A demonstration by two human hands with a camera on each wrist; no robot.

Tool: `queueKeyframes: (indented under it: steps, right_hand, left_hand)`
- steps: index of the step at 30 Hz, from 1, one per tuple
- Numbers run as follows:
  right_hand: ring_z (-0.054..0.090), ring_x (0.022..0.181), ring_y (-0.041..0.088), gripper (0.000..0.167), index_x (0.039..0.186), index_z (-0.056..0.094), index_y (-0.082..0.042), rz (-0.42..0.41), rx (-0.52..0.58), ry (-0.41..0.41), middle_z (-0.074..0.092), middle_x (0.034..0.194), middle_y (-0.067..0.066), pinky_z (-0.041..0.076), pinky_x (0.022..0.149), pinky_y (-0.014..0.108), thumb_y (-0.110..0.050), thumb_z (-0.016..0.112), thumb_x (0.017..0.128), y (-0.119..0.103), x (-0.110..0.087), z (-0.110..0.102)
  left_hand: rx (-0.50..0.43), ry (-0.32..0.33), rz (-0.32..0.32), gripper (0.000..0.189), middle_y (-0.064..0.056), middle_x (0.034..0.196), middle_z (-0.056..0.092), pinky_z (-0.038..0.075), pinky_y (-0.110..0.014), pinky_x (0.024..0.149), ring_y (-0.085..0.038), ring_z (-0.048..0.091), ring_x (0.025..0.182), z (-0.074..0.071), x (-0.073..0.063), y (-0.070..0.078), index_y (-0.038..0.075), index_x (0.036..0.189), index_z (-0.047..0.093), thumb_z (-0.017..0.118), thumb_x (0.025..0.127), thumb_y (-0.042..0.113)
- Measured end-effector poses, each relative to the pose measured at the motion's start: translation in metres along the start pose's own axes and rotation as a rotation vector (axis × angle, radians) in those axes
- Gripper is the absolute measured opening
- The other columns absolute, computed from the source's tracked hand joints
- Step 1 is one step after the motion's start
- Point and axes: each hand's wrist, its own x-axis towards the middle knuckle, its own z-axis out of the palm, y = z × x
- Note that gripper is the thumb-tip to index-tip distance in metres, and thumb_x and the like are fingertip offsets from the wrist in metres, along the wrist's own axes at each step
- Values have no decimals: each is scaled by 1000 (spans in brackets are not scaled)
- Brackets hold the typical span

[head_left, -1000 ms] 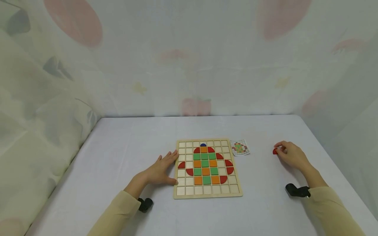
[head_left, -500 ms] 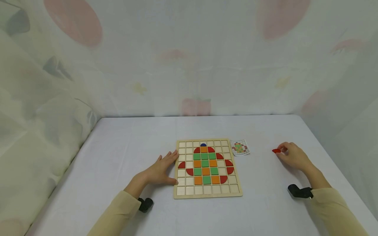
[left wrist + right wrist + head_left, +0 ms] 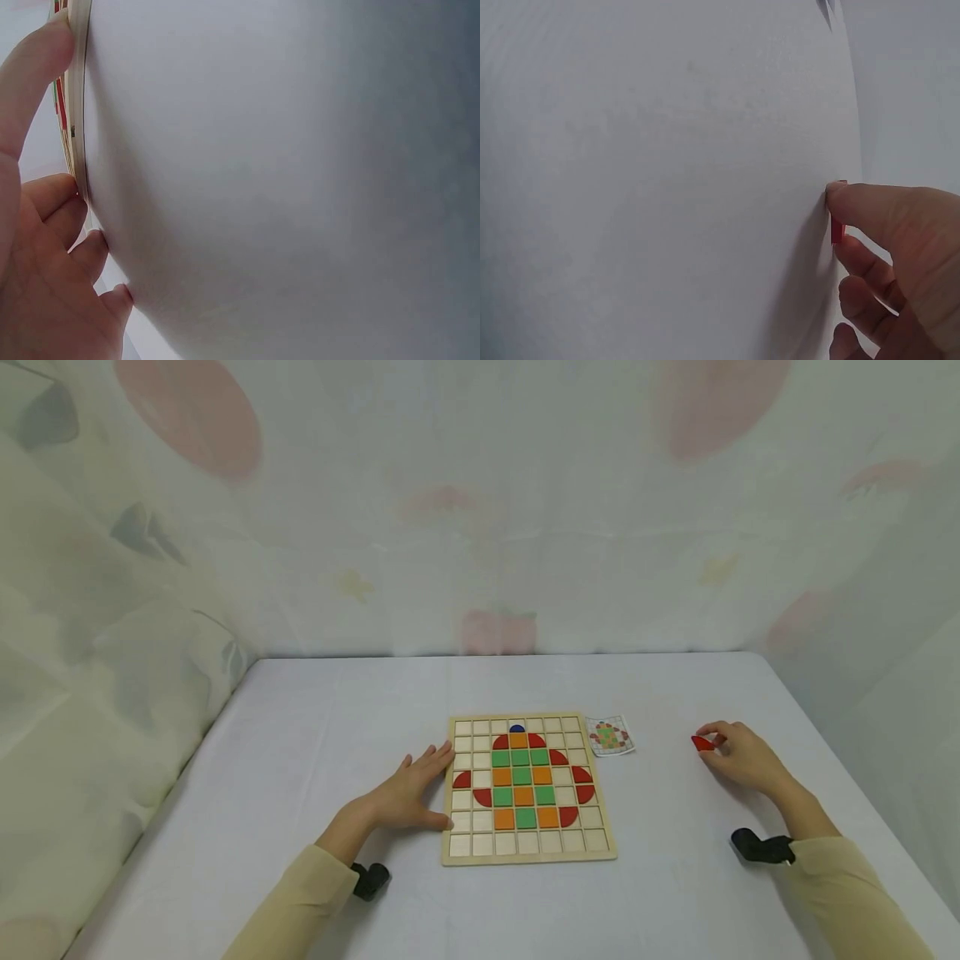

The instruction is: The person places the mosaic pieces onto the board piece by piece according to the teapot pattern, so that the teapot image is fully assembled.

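A square wooden grid board (image 3: 528, 859) lies mid-table, with orange and green square tiles, red quarter-round tiles and one blue half-round tile (image 3: 517, 728) in its cells. My left hand (image 3: 405, 789) rests at the board's left edge, fingers spread; in the left wrist view its thumb and fingertips touch the wooden rim (image 3: 77, 105). Off to the right, my right hand (image 3: 742, 758) pinches a red quarter-round tile (image 3: 702, 743) between thumb and finger. The right wrist view shows that red tile (image 3: 838, 229) edge-on, close to the cloth and partly covered by the thumb.
A small printed pattern card (image 3: 610, 737) lies just right of the board, showing a similar coloured figure. White cloth (image 3: 360, 693) covers the table. Patterned curtains (image 3: 480, 527) hang behind it and at both sides.
The red tile has turned and tilted within my right hand's fingers, while that hand shifted slightly. My left hand and the board have stayed in place.
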Motion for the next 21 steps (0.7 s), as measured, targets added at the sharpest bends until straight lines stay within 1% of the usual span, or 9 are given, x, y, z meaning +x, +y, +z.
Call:
queueKeyframes:
  steps: [3,7,14,18,21]
  right_hand:
    - [51,73,26,28,106,59,0,-21,6,4,56,86,18,42,59,34,-8,64,80,1,0,0]
    - [48,68,21,24,103,60,-2,-42,7,28,55,82,14,38,55,29,-6,64,79,1,0,2]
    - [48,69,20,22,98,59,2,-46,-4,39,54,81,10,39,57,29,-7,65,79,2,3,5]
    - [49,70,21,23,98,59,5,-29,2,38,57,83,14,41,58,30,-8,64,80,0,4,5]
    - [51,71,22,24,99,60,5,-8,13,35,60,87,17,42,59,30,-11,63,82,-3,4,5]
  left_hand:
    - [1,0,2,101,-6,155,14,5,-57,111,-30,11,141,0,0,0,6,146,22,79,69,38]
    - [5,1,9,101,-7,155,14,6,-58,110,-30,11,141,0,0,-1,6,146,22,78,70,39]
    - [8,-1,13,101,-7,155,13,6,-58,110,-30,11,141,1,1,-2,6,147,22,78,70,40]
    - [15,1,13,101,-7,155,13,6,-58,110,-30,11,142,1,1,-2,6,147,22,78,70,39]
    - [14,-5,6,101,-6,155,13,6,-57,111,-29,10,142,1,1,-1,6,147,21,78,70,39]
